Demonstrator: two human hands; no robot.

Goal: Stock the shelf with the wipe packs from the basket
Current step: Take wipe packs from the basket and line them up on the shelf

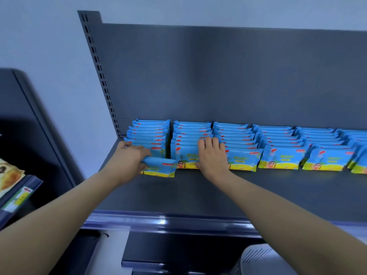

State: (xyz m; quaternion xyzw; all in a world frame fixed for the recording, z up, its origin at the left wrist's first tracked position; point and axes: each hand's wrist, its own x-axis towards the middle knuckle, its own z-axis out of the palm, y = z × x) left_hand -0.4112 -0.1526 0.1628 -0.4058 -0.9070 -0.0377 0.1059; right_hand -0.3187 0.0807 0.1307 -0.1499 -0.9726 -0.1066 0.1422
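Several rows of blue and yellow wipe packs (240,139) stand upright at the back of the dark grey shelf (198,193). My left hand (130,157) grips one wipe pack (160,167) at the front of the leftmost row, tilted forward. My right hand (211,155) rests with fingers spread over the tops of the packs between the second and third rows, touching the front pack (184,155) of the second row. The basket (258,261) shows as a pale grey rim at the bottom right.
A slotted upright post (99,70) marks the shelf's left end, with the grey back panel (238,76) behind the packs. Another shelf unit (17,187) with packaged goods and a price strip stands to the left. The shelf's front lip (178,221) runs below my arms.
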